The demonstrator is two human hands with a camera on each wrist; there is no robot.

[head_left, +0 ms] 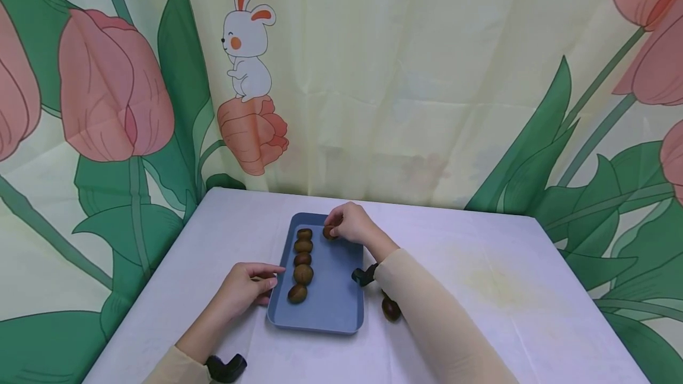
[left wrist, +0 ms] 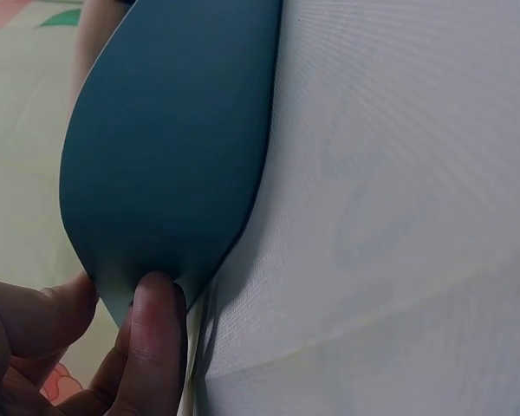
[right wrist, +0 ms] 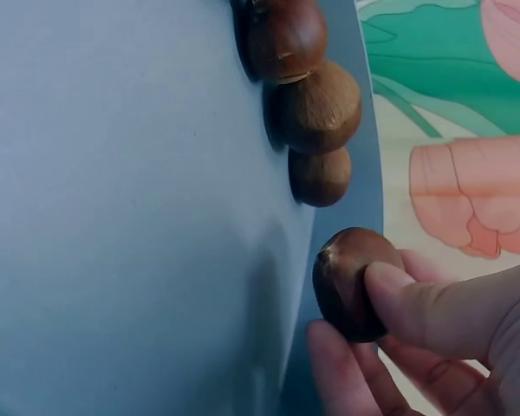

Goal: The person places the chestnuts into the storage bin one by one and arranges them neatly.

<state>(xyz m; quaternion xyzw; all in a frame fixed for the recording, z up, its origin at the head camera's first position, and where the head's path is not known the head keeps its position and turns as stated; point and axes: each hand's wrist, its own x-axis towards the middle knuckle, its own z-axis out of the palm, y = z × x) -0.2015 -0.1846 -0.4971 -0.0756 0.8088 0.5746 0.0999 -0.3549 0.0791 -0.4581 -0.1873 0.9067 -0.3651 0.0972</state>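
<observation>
A blue tray (head_left: pixel 333 313) lies lengthwise on the white-covered table. Along its left side several brown chestnuts (head_left: pixel 303 274) form a column from far to near. My right hand (head_left: pixel 354 224) is over the tray's far end, pinching another chestnut (right wrist: pixel 351 282) between thumb and fingers. That one is to the right of the column's far end. At the tray's left edge, my left hand (head_left: pixel 248 283) pinches the rim; in the left wrist view its fingertips (left wrist: pixel 156 299) press the outer wall (left wrist: pixel 169 156).
To the right of the tray, a chestnut (head_left: pixel 391 309) lies on the table (head_left: pixel 480 325), with more partly hidden by my right sleeve (head_left: pixel 427 301). Behind the table hangs a curtain (head_left: pixel 373 76) printed with tulips and a rabbit.
</observation>
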